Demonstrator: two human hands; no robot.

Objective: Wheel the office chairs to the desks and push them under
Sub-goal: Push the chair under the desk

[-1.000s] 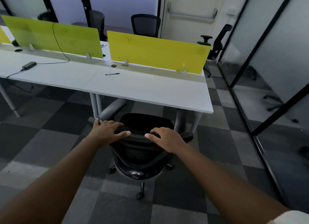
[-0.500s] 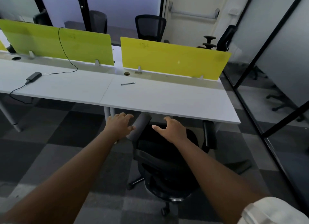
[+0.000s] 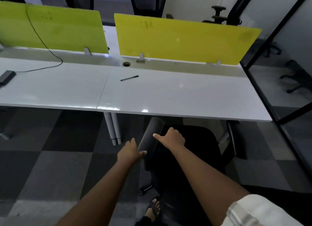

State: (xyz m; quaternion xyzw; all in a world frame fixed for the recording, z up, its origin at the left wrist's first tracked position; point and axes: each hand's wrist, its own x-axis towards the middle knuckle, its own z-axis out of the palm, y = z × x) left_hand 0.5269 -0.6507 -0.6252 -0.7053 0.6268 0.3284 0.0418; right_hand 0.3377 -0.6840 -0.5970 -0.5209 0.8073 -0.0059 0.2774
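— Where is your chair?

— Your office chair (image 3: 189,151) sits at the near edge of the white desk (image 3: 177,97), its front tucked under the top. The left armrest (image 3: 149,136) runs lengthwise toward the desk, far end under the edge.

— And your hands?

— Your left hand (image 3: 130,151) is at the armrest's near end, thumb touching it, fingers hidden. Your right hand (image 3: 172,138) lies over the armrest's inner side, thumb stretched across the pad; I cannot tell how far the fingers curl.

— Anything nearby?

— The desk legs (image 3: 114,127) stand just left of the armrest. A pen (image 3: 129,78) lies on the desk before the yellow divider (image 3: 182,41).
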